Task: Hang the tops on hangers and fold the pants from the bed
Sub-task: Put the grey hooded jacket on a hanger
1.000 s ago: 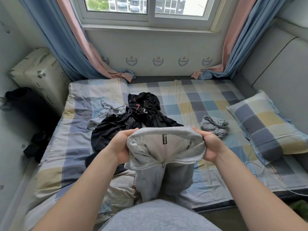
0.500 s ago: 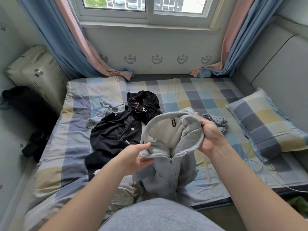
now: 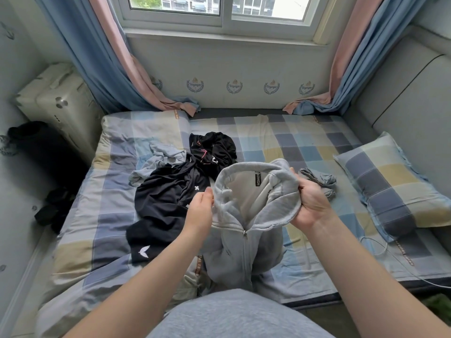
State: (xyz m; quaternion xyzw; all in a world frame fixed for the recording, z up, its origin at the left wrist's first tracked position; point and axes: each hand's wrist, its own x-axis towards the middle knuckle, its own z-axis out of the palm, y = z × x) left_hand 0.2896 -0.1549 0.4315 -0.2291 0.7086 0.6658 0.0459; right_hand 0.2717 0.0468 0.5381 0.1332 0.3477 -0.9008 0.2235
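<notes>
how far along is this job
Done: nothing; no hanger or folded pants in view. In hand: grey zip hoodie, right hand gripping its hood, left hand at its edge. Left: black clothes, light blue garment, small grey bundle lying on the bed.

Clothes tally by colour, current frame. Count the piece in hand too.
Grey: 2, zip hoodie in the right hand, crumpled piece near the pillow
Light blue: 1, garment
Black: at least 2, in one heap; overlap hides any more
Total: at least 5

Checked bed (image 3: 280, 142): black clothes heap (image 3: 166, 198), small grey garment (image 3: 319, 179), pillow (image 3: 390, 184) at right.
</notes>
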